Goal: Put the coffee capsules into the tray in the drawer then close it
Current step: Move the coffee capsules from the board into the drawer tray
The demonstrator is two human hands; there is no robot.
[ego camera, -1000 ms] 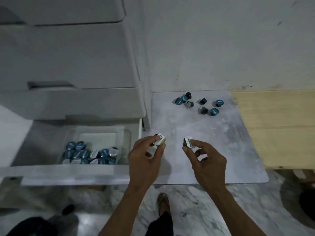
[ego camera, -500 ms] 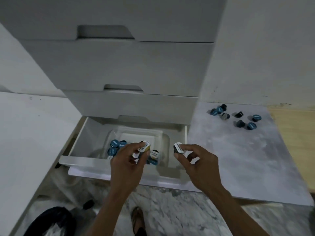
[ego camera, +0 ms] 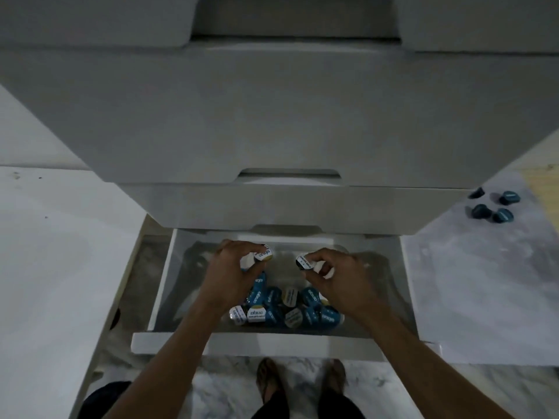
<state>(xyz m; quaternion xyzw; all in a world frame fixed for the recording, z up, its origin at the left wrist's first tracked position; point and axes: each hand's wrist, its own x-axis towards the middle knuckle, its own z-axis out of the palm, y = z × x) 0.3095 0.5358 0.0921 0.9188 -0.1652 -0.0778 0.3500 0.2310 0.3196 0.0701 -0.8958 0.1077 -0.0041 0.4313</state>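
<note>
The bottom drawer (ego camera: 257,343) stands pulled out, with a clear plastic tray (ego camera: 193,258) inside it. Several blue and white coffee capsules (ego camera: 281,309) lie heaped at the tray's near end. My left hand (ego camera: 233,273) hovers over the tray and pinches a white-lidded capsule (ego camera: 263,254). My right hand (ego camera: 335,279) is beside it and pinches a dark capsule with a white lid (ego camera: 304,262). Several more blue capsules (ego camera: 491,207) lie on the grey mat to the right of the cabinet.
Shut drawers of the white cabinet (ego camera: 272,116) overhang the back of the open drawer. A grey mat (ego camera: 484,282) lies on the floor to the right, a white surface (ego camera: 60,267) to the left. My feet (ego camera: 269,379) stand on marble floor just before the drawer front.
Both hands carried their capsules left from the mat to above the tray in the drawer. The view swung left and closer, so the drawer is now centred.
</note>
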